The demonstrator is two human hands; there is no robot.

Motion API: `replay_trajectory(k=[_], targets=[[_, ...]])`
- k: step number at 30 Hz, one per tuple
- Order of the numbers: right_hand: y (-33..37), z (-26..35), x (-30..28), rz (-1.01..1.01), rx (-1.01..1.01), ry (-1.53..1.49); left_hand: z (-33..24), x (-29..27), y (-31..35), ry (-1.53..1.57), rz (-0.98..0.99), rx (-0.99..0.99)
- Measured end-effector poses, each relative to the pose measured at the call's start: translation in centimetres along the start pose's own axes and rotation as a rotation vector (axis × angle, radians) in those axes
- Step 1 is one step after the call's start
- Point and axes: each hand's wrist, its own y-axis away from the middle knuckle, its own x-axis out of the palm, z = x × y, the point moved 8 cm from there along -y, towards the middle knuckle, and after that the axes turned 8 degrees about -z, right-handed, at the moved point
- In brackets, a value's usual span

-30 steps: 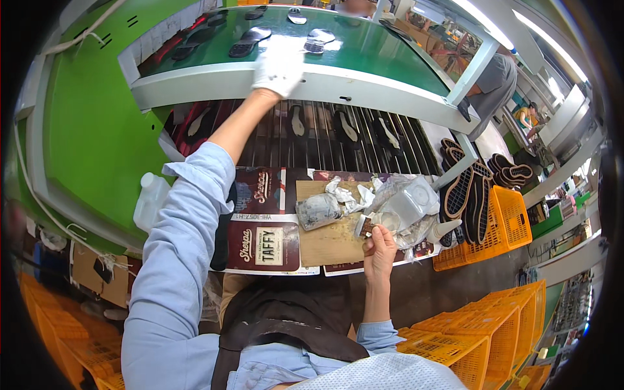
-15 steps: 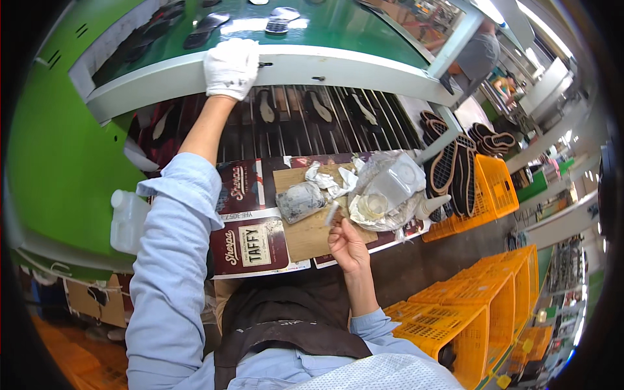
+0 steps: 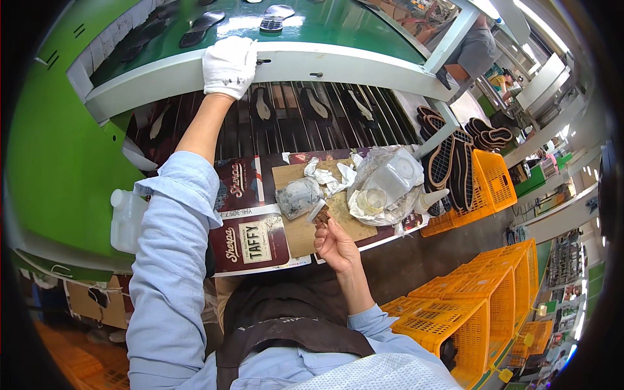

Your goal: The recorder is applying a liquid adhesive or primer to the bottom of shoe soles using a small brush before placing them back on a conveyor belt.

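My left hand (image 3: 228, 65) wears a white glove and rests on the white front edge of the green conveyor machine (image 3: 338, 62), arm stretched far forward. My right hand (image 3: 335, 244), bare, holds a small brush (image 3: 319, 214) over a brown board (image 3: 305, 221) on the work surface. Close by the brush lie a grey crumpled rag (image 3: 298, 197) and a plastic-wrapped container with a round pot (image 3: 383, 188). Dark shoe soles (image 3: 263, 107) lie on the slatted rack below the machine's edge, and more soles (image 3: 201, 29) ride on the green belt.
A white plastic bottle (image 3: 125, 218) stands at the left. Printed cardboard sheets (image 3: 250, 237) cover the bench. Stacked black soles (image 3: 458, 166) sit in an orange crate (image 3: 497, 179) at the right; more orange crates (image 3: 481, 305) stand lower right. Another person (image 3: 478, 49) works at the far right.
My left hand slid left along the machine's white edge, leaving the belt. My right hand with the brush drew back from the wrapped container toward me, over the board.
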Motion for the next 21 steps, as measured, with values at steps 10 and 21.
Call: replay_trajectory(k=[10,21], targets=[[1.3,-0.6,0.9,0.086,0.081,-0.105,0.6,0.2,0.4,0.083,0.013,0.074],[2.1,-0.7,0.2,0.068,0.085,-0.09,0.8,1.0,0.5,0.11,0.125,-0.025]])
